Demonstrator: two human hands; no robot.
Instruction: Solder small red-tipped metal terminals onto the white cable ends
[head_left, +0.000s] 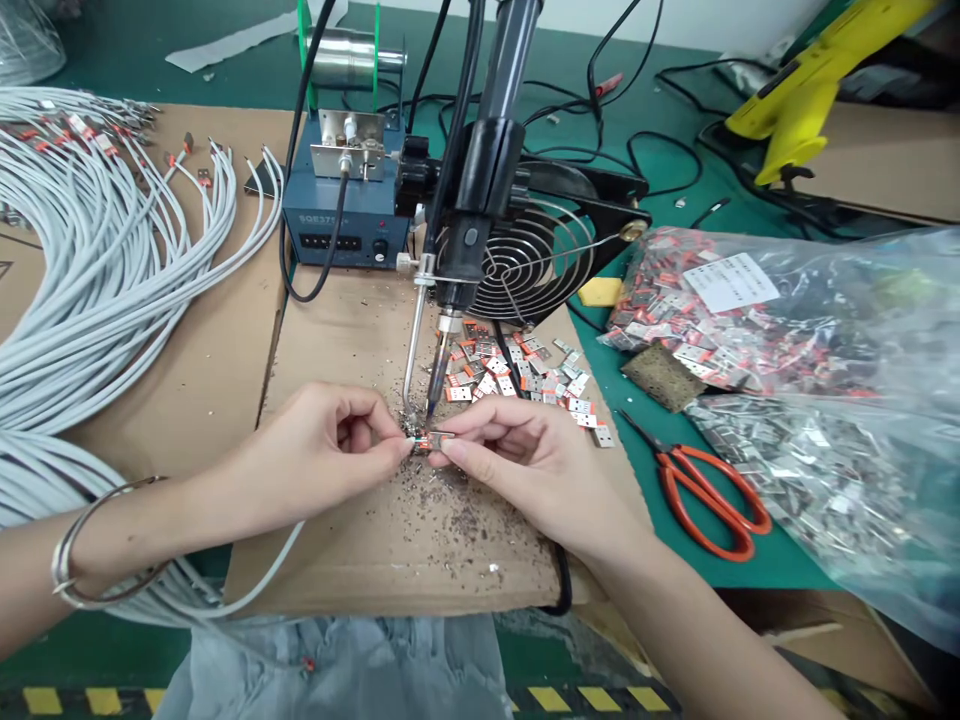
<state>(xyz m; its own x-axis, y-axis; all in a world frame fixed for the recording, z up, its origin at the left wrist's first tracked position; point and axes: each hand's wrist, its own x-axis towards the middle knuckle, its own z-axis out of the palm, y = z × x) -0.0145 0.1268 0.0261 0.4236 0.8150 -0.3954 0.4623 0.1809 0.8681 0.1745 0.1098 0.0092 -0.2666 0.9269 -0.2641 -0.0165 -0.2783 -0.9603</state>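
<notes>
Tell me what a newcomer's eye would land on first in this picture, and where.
Probably the black soldering iron at center, its tip pointing down just above the small orange-and-metal connector, where the fingers of the left hand and right hand meet. Next, likely the mass of pale gray cables sweeping down the picture's left side. The orange-handled scissors also stand out at right, on the green table.
</notes>
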